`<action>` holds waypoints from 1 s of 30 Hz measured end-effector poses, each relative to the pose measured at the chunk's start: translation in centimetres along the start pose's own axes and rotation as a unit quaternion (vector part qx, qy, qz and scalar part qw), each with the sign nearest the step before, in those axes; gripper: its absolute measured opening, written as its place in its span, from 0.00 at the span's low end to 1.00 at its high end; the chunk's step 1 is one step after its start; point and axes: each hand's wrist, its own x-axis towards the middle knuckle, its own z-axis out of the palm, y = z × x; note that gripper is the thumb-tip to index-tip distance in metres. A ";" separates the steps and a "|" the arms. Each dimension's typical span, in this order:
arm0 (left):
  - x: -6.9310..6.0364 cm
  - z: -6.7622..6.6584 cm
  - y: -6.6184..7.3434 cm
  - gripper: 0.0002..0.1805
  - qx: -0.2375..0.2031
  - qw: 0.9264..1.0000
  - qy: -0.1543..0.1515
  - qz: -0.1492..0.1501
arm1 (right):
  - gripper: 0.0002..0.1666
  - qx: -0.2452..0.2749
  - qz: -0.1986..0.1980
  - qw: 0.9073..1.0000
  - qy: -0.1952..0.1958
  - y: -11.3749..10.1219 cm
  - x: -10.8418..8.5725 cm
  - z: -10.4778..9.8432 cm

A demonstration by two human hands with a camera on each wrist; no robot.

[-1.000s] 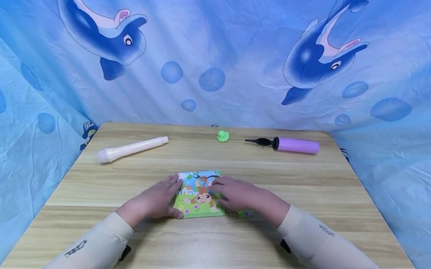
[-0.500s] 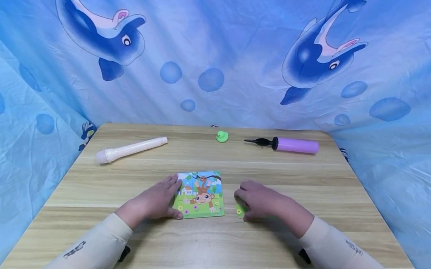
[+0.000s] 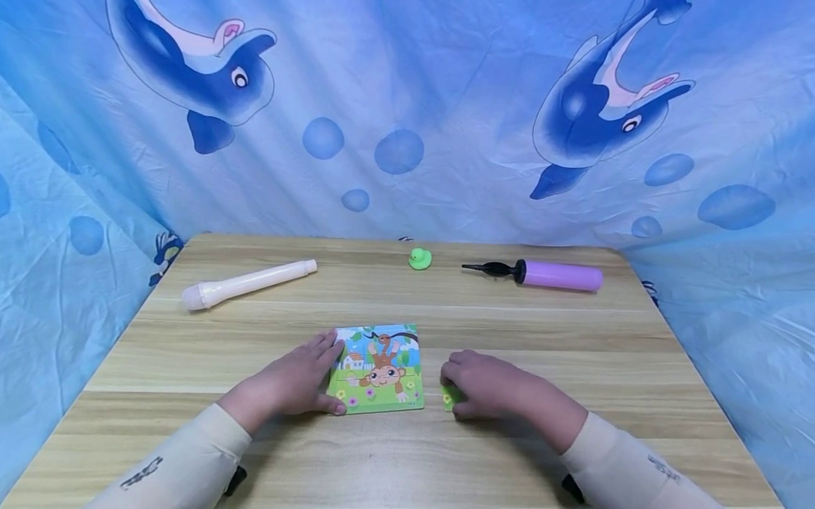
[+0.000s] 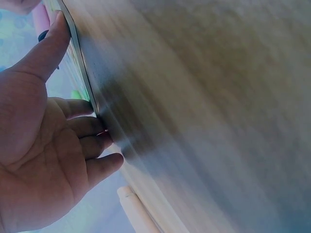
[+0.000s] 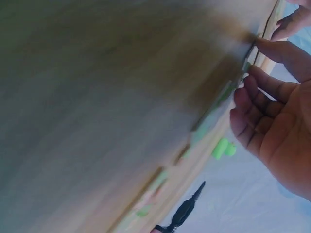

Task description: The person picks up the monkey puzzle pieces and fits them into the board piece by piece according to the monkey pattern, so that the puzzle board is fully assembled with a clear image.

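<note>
A jigsaw puzzle (image 3: 377, 372) with a monkey picture lies flat on the table, its pieces joined. My left hand (image 3: 297, 375) rests along its left side, fingers at the far left corner and thumb on the near edge. In the left wrist view the fingers (image 4: 80, 109) touch the puzzle's edge, only slightly bent. To the right of the puzzle, apart from it, my right hand (image 3: 487, 385) pinches a green puzzle piece (image 3: 448, 397) with a yellow flower, mostly hidden beneath the palm. More flat coloured pieces (image 5: 211, 121) lie beside that hand in the right wrist view.
A white toy microphone (image 3: 250, 283) lies at the back left of the wooden table (image 3: 368, 475). At the back middle sits a green toy duck (image 3: 419, 259). A purple hand pump (image 3: 558, 275) with a black nozzle lies at back right. A blue dolphin curtain (image 3: 457, 96) surrounds the table.
My right hand has gone from the puzzle's right side out to the separate piece, uncovering the monkey picture. Since half a second ago that piece has shifted slightly left. My left hand stays put.
</note>
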 end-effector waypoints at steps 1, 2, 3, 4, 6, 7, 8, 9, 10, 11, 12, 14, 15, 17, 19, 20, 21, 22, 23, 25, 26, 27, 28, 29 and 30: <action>0.0 0.0 0.0 0.59 -0.002 1.000 0.002 0.003 | 0.17 -0.006 -0.001 1.000 -0.001 -0.1 0.1 0.0; 0.0 0.0 0.0 0.59 -0.002 1.000 0.002 0.003 | 0.18 -0.010 -0.003 1.000 0.000 -0.2 0.1 -0.1; 0.0 0.0 -0.1 0.59 -0.004 1.000 0.003 0.005 | 0.18 -0.013 -0.004 1.000 0.000 -0.3 0.2 -0.1; 0.0 0.0 -0.1 0.59 -0.003 1.000 0.003 0.005 | 0.18 -0.015 -0.007 1.000 0.003 -0.4 0.3 -0.1; 0.0 0.0 -0.1 0.59 -0.004 1.000 0.002 0.003 | 0.18 -0.020 -0.018 1.000 0.014 -0.6 0.5 -0.1; 0.0 0.0 -0.1 0.59 -0.004 1.000 0.003 0.004 | 0.18 -0.022 -0.026 0.999 0.022 -0.8 0.6 -0.1; 0.0 0.0 0.0 0.59 -0.004 1.000 0.002 0.001 | 0.18 -0.023 -0.036 0.999 0.032 -1.0 0.8 -0.2; 0.0 0.0 -0.1 0.59 -0.006 1.000 0.002 0.001 | 0.18 -0.024 -0.044 0.998 0.039 -1.2 1.0 -0.2; 0.0 0.0 0.0 0.59 -0.005 1.000 0.001 -0.001 | 0.18 -0.023 -0.050 0.997 0.046 -1.5 1.2 -0.3; 0.0 0.0 0.0 0.59 -0.005 1.000 0.001 -0.003 | 0.17 -0.020 -0.056 0.997 0.049 -1.8 1.4 -0.5; 0.0 -0.1 0.0 0.59 -0.006 1.000 0.001 -0.004 | 0.17 -0.016 -0.061 0.997 0.050 -2.1 1.7 -0.6; 0.0 -0.1 0.0 0.59 -0.007 1.000 0.001 -0.003 | 0.17 -0.013 -0.074 0.996 0.049 -2.8 2.4 -0.7; 0.0 -0.2 0.0 0.59 -0.008 1.000 0.002 -0.002 | 0.17 -0.014 -0.077 0.996 0.045 -3.2 2.8 -0.7; -0.1 -0.2 0.0 0.59 -0.007 1.000 0.001 -0.002 | 0.17 -0.019 -0.089 0.995 0.040 -3.9 3.7 -0.7; -0.1 -0.2 0.0 0.59 -0.005 1.000 0.003 0.002 | 0.17 -0.033 -0.102 0.993 0.041 -4.7 4.6 -0.6; -0.1 -0.2 -0.1 0.59 -0.004 1.000 0.003 0.003 | 0.17 -0.040 -0.107 0.993 0.042 -5.0 5.1 -0.6; -0.1 -0.2 -0.1 0.59 -0.002 1.000 0.004 0.004 | 0.17 -0.049 -0.111 0.992 0.045 -5.4 5.5 -0.6; -0.1 -0.1 -0.1 0.59 -0.002 1.000 0.004 0.004 | 0.16 -0.054 -0.116 0.990 0.050 -5.7 5.9 -0.6; -0.1 -0.1 -0.2 0.59 -0.001 1.000 0.005 0.005 | 0.16 -0.061 -0.122 0.989 0.055 -6.0 6.3 -0.5; -0.1 0.0 -0.3 0.59 0.002 1.000 0.005 0.007 | 0.14 -0.071 -0.129 0.987 0.066 -6.6 7.1 -0.5; -0.1 0.1 -0.3 0.59 0.002 1.000 0.005 0.007 | 0.13 -0.075 -0.131 0.986 0.070 -6.9 7.4 -0.5; -0.1 0.1 -0.3 0.58 0.004 1.000 0.006 0.008 | 0.12 -0.078 -0.131 0.986 0.073 -7.3 7.7 -0.4; -0.1 0.1 -0.4 0.58 0.006 1.000 0.006 0.010 | 0.12 -0.082 -0.131 0.985 0.075 -7.6 8.0 -0.3; -0.1 0.1 -0.4 0.58 0.008 1.000 0.008 0.013 | 0.12 -0.088 -0.131 0.984 0.077 -7.9 8.3 -0.2; -0.1 0.2 -0.4 0.58 0.010 1.000 0.010 0.016 | 0.13 -0.093 -0.130 0.984 0.078 -8.1 8.6 -0.1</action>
